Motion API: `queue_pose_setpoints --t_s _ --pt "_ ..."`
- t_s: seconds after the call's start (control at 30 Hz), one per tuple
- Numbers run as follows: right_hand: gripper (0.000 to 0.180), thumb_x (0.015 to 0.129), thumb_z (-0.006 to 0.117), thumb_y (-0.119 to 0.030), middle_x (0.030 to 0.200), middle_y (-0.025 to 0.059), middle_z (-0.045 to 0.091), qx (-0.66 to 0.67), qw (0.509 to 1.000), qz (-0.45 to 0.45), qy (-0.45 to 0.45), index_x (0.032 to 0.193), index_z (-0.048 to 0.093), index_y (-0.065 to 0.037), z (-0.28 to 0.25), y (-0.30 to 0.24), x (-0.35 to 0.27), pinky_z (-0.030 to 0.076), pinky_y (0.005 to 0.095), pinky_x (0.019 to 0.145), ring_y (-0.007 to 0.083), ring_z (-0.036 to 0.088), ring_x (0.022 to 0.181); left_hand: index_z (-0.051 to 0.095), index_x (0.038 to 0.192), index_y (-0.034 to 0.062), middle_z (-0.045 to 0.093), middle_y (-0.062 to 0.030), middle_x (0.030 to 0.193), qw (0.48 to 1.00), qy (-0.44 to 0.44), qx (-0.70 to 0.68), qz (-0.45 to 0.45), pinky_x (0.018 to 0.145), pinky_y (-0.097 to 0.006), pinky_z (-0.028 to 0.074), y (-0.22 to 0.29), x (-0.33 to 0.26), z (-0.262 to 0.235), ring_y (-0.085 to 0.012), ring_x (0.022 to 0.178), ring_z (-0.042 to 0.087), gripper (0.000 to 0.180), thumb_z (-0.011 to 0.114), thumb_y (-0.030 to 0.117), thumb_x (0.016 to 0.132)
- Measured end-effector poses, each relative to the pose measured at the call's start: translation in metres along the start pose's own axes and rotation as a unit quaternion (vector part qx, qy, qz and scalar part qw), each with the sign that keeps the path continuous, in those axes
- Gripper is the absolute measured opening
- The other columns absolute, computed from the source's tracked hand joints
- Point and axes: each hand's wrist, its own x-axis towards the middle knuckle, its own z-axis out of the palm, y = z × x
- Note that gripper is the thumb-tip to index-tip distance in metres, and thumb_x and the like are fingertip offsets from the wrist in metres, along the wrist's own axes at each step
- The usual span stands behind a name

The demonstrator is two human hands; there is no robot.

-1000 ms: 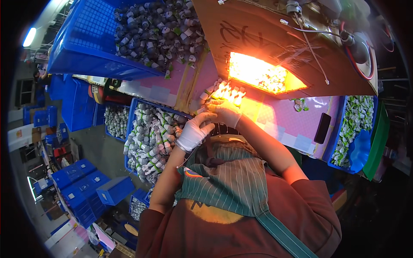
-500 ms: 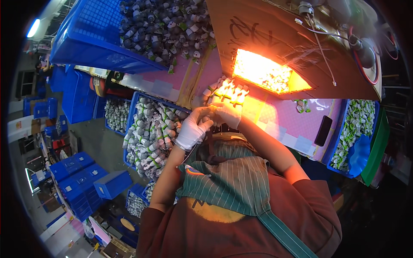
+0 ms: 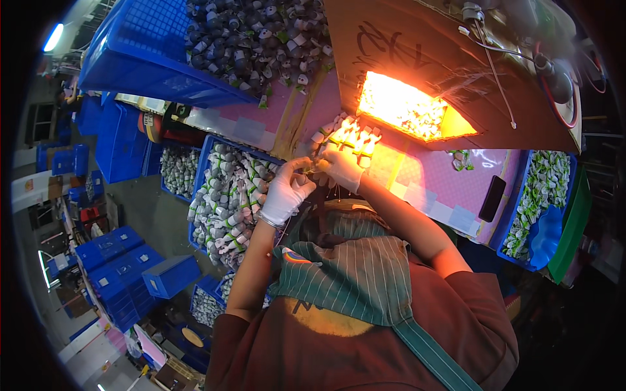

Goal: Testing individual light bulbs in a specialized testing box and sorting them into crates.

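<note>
Left hand (image 3: 284,195) now farther left

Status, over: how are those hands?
Left hand and right hand close together, grips unclear. Lit small parts just beyond. Cardboard box behind them. Nothing visibly blocking.

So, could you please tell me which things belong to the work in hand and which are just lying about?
Probably in use: bright pieces beside the right hand, cardboard box, filled blue crate.
Apparently lying about: black phone, distant blue bins.

Head fisheye looks down; left hand (image 3: 285,194) and right hand (image 3: 342,171) near.
</note>
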Motion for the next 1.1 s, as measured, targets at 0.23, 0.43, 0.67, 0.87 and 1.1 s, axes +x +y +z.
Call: queue_pose_setpoints --t_s 0.23,0.43,0.67,0.87,1.1 --pt "0.02 0.085 0.051 -0.013 0.073 0.0069 0.063 -0.046 0.977 -0.142 0.154 0.099 0.062 -0.004 0.004 0.006 0.008 0.048 0.0263 0.054 0.0154 0.061 0.06 0.054 0.113 0.0032 0.059 -0.0005 0.094 0.98 -0.001 -0.045 -0.195 0.067 -0.019 0.045 -0.002 -0.003 -0.006 -0.0057 0.075 0.055 0.04 0.071 0.015 0.079" --pt "0.022 0.083 0.052 -0.012 0.073 0.007 0.062 -0.094 0.978 -0.133 0.131 0.101 0.063 -0.005 -0.008 0.002 0.003 0.048 0.0275 0.056 0.0158 0.06 0.061 0.054 0.115 0.0045 0.058 -0.0005 0.085 0.999 0.018 -0.025 -0.04 0.064 -0.02 0.046 -0.002 0.002 -0.003 -0.0059 0.07 0.055 0.039 0.067 0.024 0.084" --pt "0.024 0.083 0.052 -0.011 0.075 0.0073 0.061 -0.004 0.995 -0.063 0.074 0.103 0.062 -0.002 -0.008 0.0 0.0 0.046 0.026 0.053 0.0138 0.059 0.061 0.042 0.125 0.0022 0.057 -0.0104 0.104 0.999 -0.017 -0.026 0.019 0.081 -0.026 0.047 -0.006 0.011 0.0 -0.0125 0.091 0.057 0.058 0.073 0.013 0.077" --pt "0.024 0.082 0.052 -0.012 0.08 0.0101 0.062 -0.134 0.969 -0.173 0.118 0.103 0.062 -0.003 -0.012 0.005 0.0 0.048 0.0285 0.063 0.0174 0.06 0.07 0.043 0.123 0.0024 0.057 -0.0096 0.1 0.998 0.009 -0.068 0.012 0.081 -0.026 0.047 -0.016 0.017 0.001 -0.0134 0.089 0.057 0.059 0.074 0.007 0.073" --pt "0.02 0.083 0.051 -0.012 0.082 0.0113 0.063 -0.11 0.974 -0.166 0.104 0.097 0.063 -0.004 -0.008 0.0 -0.003 0.048 0.0299 0.07 0.0209 0.061 0.077 0.046 0.121 0.0034 0.057 -0.0052 0.091 0.998 -0.018 -0.031 -0.049 0.068 -0.022 0.048 -0.008 0.02 -0.007 -0.0106 0.075 0.056 0.052 0.072 0.007 0.076"
